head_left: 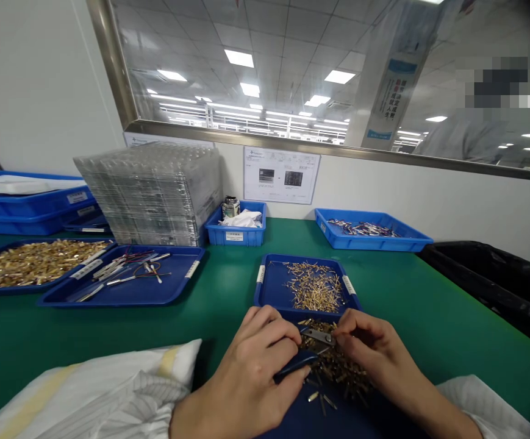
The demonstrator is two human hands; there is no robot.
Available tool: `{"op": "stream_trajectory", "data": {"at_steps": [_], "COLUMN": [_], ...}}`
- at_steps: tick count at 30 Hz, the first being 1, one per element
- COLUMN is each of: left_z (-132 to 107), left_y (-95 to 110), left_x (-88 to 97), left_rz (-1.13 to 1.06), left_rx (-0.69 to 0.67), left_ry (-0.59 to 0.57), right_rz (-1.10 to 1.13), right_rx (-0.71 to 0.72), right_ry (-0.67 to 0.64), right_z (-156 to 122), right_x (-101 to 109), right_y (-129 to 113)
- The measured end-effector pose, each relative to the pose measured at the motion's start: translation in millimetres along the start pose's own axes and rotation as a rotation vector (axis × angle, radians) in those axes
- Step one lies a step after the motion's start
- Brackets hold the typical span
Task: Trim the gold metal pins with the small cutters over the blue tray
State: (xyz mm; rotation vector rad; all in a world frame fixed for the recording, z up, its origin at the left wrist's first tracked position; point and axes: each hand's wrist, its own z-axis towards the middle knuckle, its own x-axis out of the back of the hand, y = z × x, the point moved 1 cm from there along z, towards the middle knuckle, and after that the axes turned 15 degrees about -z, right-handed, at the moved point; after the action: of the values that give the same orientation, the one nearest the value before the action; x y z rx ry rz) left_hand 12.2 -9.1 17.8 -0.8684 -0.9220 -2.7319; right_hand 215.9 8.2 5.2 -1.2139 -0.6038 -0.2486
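Note:
My left hand (250,366) is closed around a small hand tool with dark blue handles and a metal head (318,337), held over a near blue tray (374,421) full of small brass pins (338,366). My right hand (374,350) pinches something tiny at the tool's metal head; I cannot make out what it holds. Just beyond the hands lies another blue tray (269,286) with a loose pile of thin brass pins (315,285). Both wrists wear white sleeves.
On the green table: a blue tray with wired parts (127,277), a tray of brass parts (31,262), stacked clear plastic trays (155,192), a small blue bin (236,227), a far blue tray (369,230), black bin liner (497,286) at right. A person shows behind the window.

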Motion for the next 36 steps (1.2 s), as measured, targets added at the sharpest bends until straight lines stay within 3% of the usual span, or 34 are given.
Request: {"op": "stream_trajectory", "data": {"at_steps": [3, 5, 11, 16, 19, 25, 31, 32, 36], "left_z": [1, 2, -2, -6, -7, -1, 2, 2, 3], "left_y": [0, 0, -3, -4, -2, 1, -3, -4, -8], "left_x": [0.0, 0.5, 0.4, -0.5, -0.4, 0.5, 1.9, 1.9, 2.0], "left_rz": [-0.031, -0.031, 0.039, 0.129, 0.162, 0.074, 0.075, 0.076, 0.08], "left_rx": [0.028, 0.055, 0.07, 0.006, -0.011, 0.034, 0.159, 0.165, 0.174], "left_ry": [0.003, -0.037, -0.192, -0.233, -0.24, -0.208, -0.153, -0.141, -0.086], "right_rz": [0.059, -0.037, -0.478, -0.659, -0.684, -0.556, -0.482, -0.498, -0.585], "right_rx": [-0.053, -0.037, 0.198, 0.312, 0.333, 0.243, 0.098, 0.092, 0.115], "right_ry": [-0.034, -0.046, -0.097, -0.073, -0.076, -0.139, 0.276, 0.245, -0.093], "right_z": [0, -1, -7, -5, -5, -6, 0, 1, -1], "right_x": [-1, -1, -2, -5, -4, 2, 16, 17, 12], "right_y": [0, -3, -11, -8, -9, -9, 6, 6, 2]}}
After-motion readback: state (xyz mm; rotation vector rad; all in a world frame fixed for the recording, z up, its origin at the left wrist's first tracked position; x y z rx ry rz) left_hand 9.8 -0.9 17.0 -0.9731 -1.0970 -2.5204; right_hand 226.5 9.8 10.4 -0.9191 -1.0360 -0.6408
